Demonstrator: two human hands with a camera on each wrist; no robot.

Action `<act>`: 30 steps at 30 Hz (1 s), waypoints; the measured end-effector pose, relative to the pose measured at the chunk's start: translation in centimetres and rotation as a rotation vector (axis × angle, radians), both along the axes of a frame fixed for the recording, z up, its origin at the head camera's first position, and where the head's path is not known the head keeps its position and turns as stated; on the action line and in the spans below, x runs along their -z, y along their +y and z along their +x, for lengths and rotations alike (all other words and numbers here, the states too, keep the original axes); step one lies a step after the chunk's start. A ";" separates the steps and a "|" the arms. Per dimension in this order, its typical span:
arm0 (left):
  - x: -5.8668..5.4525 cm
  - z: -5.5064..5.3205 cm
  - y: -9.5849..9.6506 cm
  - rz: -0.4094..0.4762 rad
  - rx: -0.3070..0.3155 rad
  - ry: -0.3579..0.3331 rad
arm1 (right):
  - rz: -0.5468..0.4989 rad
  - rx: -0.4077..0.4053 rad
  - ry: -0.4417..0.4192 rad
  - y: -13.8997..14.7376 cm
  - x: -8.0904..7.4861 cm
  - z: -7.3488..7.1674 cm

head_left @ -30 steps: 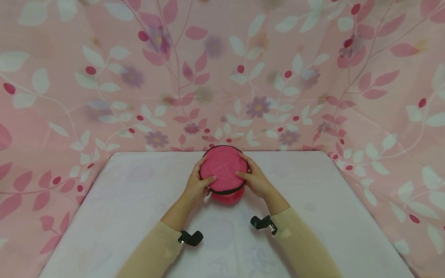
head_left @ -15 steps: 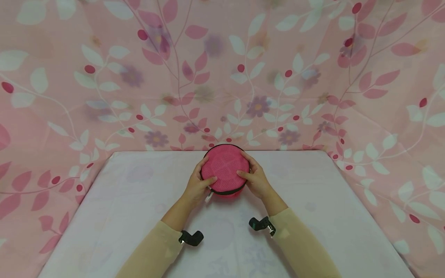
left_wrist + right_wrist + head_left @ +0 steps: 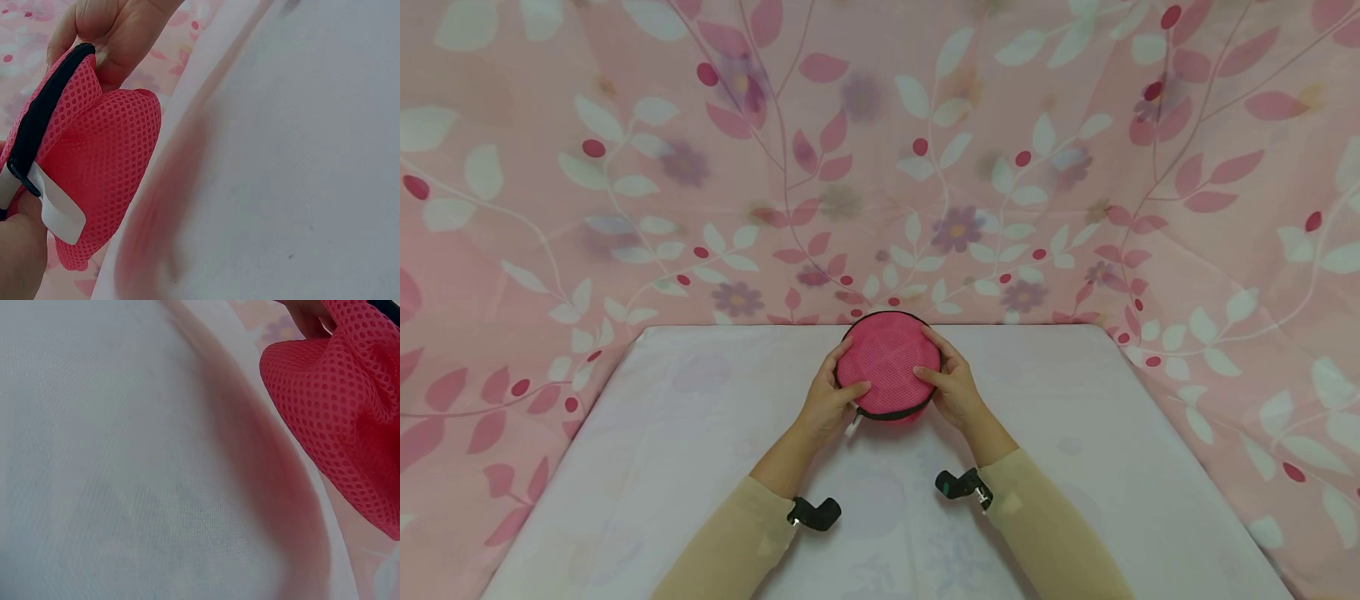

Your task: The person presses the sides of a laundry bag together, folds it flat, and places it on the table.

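Observation:
Both hands hold a round pink mesh laundry bag [image 3: 889, 367] by its sides, near the far edge of the table. A black zipper band [image 3: 47, 112] rings its top, and a white fabric tab [image 3: 62, 215] hangs off the zipper end near the left hand. The left hand [image 3: 831, 396] grips the left side, thumb on top and fingers round the edge. On the opposite side, the right hand [image 3: 955, 387] grips it the same way. Below the band, the soft mesh body [image 3: 115, 150] sags in folds above the white cloth, casting a reddish shadow. Fingers under the bag are hidden.
A white cloth covers the table [image 3: 700, 450]. Pink floral fabric [image 3: 880, 150] hangs behind it and at both sides. A small black camera [image 3: 816, 514] sits on the left wrist and another black camera [image 3: 962, 485] on the right.
The bag has shifted slightly to the right and tilted, so less of its lower body shows beneath the zipper band. Both hands keep their grip.

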State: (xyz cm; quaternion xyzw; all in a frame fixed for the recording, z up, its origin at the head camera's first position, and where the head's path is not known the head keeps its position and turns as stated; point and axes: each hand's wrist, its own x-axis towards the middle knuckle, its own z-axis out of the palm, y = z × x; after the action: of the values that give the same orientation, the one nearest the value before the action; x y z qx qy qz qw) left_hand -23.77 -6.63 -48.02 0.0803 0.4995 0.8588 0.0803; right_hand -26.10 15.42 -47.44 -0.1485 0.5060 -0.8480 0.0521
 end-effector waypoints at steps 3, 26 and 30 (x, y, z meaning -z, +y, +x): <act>0.0 0.0 0.1 0.009 -0.009 -0.001 | 0.042 0.009 -0.001 0.0 -0.1 0.0; 0.0 -0.1 0.1 0.027 -0.023 -0.027 | 0.241 -0.099 -0.062 0.5 -0.7 0.1; -0.1 0.0 0.2 0.035 -0.024 -0.038 | 0.182 -0.079 -0.054 0.4 -0.6 0.3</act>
State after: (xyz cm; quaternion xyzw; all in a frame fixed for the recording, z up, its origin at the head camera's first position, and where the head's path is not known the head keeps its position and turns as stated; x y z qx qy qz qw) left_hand -23.75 -6.44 -47.93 0.0595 0.4838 0.8697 0.0782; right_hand -25.84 15.85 -46.86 -0.1398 0.5730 -0.7997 0.1123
